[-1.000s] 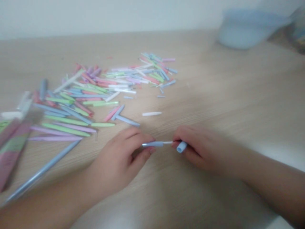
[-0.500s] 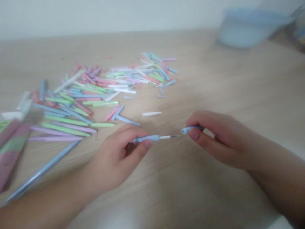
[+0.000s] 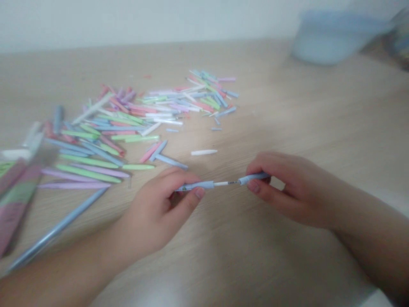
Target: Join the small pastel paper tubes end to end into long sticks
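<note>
Blue tubular pen barrel (image 3: pixel 206 184): pinched between thumb and forefinger of the left hand (image 3: pixel 162 204), over the pale wood-grain table (image 3: pixel 319 115). From its right-hand end projects a thin white refill with dark lettering (image 3: pixel 221 183), pointing at the right hand (image 3: pixel 294 187). Short blue tapered tube (image 3: pixel 251 177): pinched by right thumb and forefinger, open mouth facing left. Long axes of barrel and refill run nearly level, side to side; the tube stands almost in line, its outer end slightly higher in view. Refill's end meets the tube mouth, nearer the right fingertips than the left; whether it has entered cannot be told.
</note>
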Motion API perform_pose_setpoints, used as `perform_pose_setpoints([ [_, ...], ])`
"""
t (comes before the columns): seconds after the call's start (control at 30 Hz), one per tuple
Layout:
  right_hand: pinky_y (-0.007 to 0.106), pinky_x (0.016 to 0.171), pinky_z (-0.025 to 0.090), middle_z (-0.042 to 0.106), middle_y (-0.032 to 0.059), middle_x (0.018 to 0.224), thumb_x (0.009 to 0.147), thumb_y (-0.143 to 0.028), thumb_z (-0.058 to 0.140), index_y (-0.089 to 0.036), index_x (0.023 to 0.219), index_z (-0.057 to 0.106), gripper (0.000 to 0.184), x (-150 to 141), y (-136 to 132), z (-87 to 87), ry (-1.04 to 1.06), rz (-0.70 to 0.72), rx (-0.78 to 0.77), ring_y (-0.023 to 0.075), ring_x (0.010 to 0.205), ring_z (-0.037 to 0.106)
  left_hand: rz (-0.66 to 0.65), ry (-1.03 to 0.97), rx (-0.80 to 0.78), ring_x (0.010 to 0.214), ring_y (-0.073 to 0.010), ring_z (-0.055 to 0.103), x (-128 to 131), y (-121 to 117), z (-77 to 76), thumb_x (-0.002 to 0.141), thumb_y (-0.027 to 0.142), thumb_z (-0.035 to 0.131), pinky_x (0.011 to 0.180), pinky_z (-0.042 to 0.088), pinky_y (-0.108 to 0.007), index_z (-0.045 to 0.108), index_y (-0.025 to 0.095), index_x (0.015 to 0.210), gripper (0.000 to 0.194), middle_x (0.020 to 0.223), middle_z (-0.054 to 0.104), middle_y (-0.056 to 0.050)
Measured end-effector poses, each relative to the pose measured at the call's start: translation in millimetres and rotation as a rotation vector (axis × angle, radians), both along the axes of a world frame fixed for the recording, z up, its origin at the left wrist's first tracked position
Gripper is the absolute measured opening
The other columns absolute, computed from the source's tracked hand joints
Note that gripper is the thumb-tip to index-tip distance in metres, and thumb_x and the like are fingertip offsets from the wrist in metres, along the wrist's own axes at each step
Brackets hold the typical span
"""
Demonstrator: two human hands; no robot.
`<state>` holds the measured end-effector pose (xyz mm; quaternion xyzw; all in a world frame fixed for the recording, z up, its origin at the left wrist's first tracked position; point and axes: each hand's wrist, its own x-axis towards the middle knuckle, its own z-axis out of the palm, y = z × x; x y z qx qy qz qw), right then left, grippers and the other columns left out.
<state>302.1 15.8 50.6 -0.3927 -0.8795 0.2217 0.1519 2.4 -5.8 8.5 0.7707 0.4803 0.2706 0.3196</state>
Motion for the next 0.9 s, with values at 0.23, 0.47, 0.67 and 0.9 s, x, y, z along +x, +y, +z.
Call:
perform_pose_setpoints([
  [0.23, 0.030, 0.066, 0.037, 0.064, 0.0013, 0.083, 0.106, -0.042, 0.056, -0.022, 0.095, 0.064, 0.024, -4, 0, -1.2, -0.040, 0.015, 0.003, 0.0183, 0.074, 0.059, 0.007, 0.023, 0.017, 0.084, -0.0175, 0.063, 2, 0, -0.5, 0.104, 0.040, 0.061, 0.074, 0.049, -0.032, 0.073, 0.028, 0.109, 0.018, 0.094, 0.068, 0.000],
  [0.47, 0.031, 0.066, 0.036, 0.066, 0.0018, 0.085, 0.108, -0.043, 0.054, -0.022, 0.097, 0.065, 0.026, -12, -2, -9.2, -0.060, 0.020, -0.009, 0.0176, 0.072, 0.058, -0.008, 0.032, 0.027, 0.085, -0.0173, 0.063, 2, -1, -0.6, 0.104, 0.038, 0.062, 0.076, 0.050, -0.032, 0.072, 0.027, 0.107, 0.016, 0.095, 0.067, 0.000],
  [0.67, 0.031, 0.067, 0.038, 0.067, 0.0021, 0.085, 0.108, -0.041, 0.055, -0.022, 0.099, 0.066, 0.024, -13, -1, -11.9, -0.029, 0.001, 0.010, 0.0181, 0.075, 0.060, -0.009, 0.050, 0.032, 0.088, -0.0187, 0.064, 1, -1, -1.6, 0.104, 0.040, 0.061, 0.079, 0.050, -0.033, 0.073, 0.028, 0.109, 0.017, 0.097, 0.069, -0.001],
  [0.9, 0.031, 0.069, 0.038, 0.068, 0.0029, 0.088, 0.107, -0.039, 0.055, -0.022, 0.099, 0.067, 0.022, -12, 0, -10.8, -0.096, 0.033, -0.006, 0.0191, 0.078, 0.061, -0.034, 0.054, 0.031, 0.087, -0.0180, 0.065, 2, 0, -0.7, 0.104, 0.039, 0.061, 0.075, 0.050, -0.032, 0.073, 0.027, 0.109, 0.017, 0.097, 0.070, -0.001],
])
